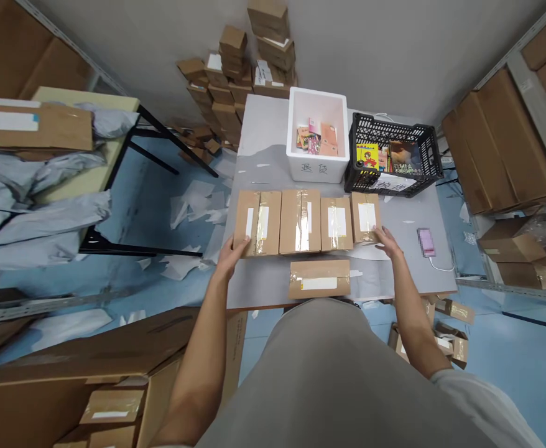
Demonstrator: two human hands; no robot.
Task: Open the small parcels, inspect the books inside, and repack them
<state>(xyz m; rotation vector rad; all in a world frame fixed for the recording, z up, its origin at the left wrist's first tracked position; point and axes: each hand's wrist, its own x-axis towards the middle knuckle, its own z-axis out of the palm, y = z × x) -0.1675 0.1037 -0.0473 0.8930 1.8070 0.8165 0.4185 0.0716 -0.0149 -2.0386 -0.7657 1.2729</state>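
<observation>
Several taped cardboard boxes stand side by side in a row on the grey table. My left hand [231, 255] grips the near left corner of the leftmost cardboard box [269, 218], thumb on top. At the other end, my right hand [387, 242] holds the near right corner of the small rightmost cardboard box [359, 208]. Between these stand a larger box [290, 218] and a narrower box [329, 239], both with white labels. The fingers on the boxes' outer sides are partly hidden. A separate flat box [319, 272] lies nearer my body, touched by neither hand.
Behind the row are a white foam bin [317, 169] and a black crate [422, 180] holding books. A phone [426, 241] with a cable lies at right. Grey parcels [49, 221] cover a side table; a big open carton [161, 398] stands lower left. Paper scraps litter the floor.
</observation>
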